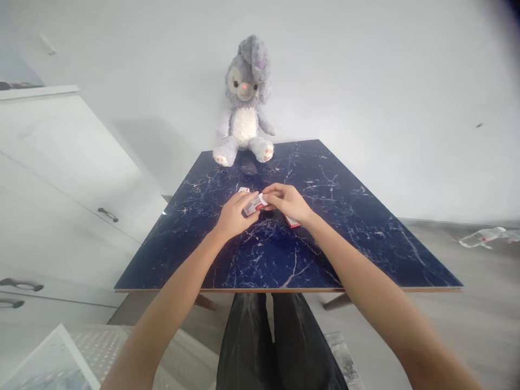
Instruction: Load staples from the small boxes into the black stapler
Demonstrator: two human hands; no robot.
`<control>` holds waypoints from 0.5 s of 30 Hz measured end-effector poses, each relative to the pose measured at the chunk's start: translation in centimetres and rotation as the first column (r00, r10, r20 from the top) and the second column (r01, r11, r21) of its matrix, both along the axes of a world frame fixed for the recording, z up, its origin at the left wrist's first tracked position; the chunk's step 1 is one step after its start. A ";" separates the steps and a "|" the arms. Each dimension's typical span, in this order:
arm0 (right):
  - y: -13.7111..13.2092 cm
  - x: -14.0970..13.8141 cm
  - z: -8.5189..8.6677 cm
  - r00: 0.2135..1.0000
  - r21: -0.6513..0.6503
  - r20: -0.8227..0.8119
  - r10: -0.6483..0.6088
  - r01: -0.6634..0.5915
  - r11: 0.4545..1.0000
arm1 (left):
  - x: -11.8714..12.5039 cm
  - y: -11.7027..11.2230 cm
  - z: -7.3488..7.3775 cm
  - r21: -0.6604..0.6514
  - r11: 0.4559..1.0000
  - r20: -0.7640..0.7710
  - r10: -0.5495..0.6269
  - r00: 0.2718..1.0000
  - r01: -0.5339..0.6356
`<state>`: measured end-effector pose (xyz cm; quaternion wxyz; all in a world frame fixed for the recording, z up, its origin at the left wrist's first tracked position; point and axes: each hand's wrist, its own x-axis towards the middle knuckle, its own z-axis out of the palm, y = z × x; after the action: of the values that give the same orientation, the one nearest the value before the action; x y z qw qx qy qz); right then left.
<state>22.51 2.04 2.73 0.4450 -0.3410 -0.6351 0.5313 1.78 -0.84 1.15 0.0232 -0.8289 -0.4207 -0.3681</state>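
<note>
A small red, white and grey box is held above the middle of the table. My left hand grips its left end, thumb on the near side and fingers on the far side. At the box's right end, the thumb and fingers of my right hand are closed on it. Part of a red-and-white flat item shows on the table beneath my right wrist, which covers the rest. Just behind my left fingers a small white printed piece peeks out, mostly hidden.
The dark blue marble-patterned table stands against a white wall. A grey plush rabbit sits at its far edge. White cabinets with dark handles flank the left side. Clear plastic packaging lies on the floor to the right.
</note>
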 end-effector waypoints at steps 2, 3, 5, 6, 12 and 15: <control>0.1 0.0 0.0 1.000 0.000 0.004 -0.017 0.017 1.000 | 0.0 0.1 0.0 0.005 1.000 0.003 0.005 1.000 -0.005; 0.2 0.0 -0.1 1.000 0.004 0.003 -0.028 0.028 1.000 | 0.0 0.1 0.0 0.007 1.000 0.003 0.004 1.000 -0.004; 0.3 0.0 -0.2 0.999 0.014 0.003 -0.050 0.050 0.999 | -0.1 0.2 0.0 0.012 1.000 0.002 0.004 1.000 -0.004; 0.3 -0.1 -0.2 0.998 0.020 0.003 -0.056 0.056 0.998 | -0.1 0.2 0.0 0.016 1.000 0.002 0.002 1.000 -0.002; 0.0 -0.7 -0.4 1.000 0.022 -0.009 0.002 -0.001 1.000 | 0.1 0.0 -0.1 0.027 1.000 0.025 -0.004 1.000 0.003; 0.0 -0.6 -0.3 0.999 0.066 0.037 -0.016 0.013 0.998 | 0.1 0.0 0.1 0.012 0.999 0.039 0.041 0.998 -0.041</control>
<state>21.87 1.99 2.41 0.4477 -0.3408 -0.6579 0.5006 1.85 -0.87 1.28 0.0280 -0.8127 -0.4354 -0.3862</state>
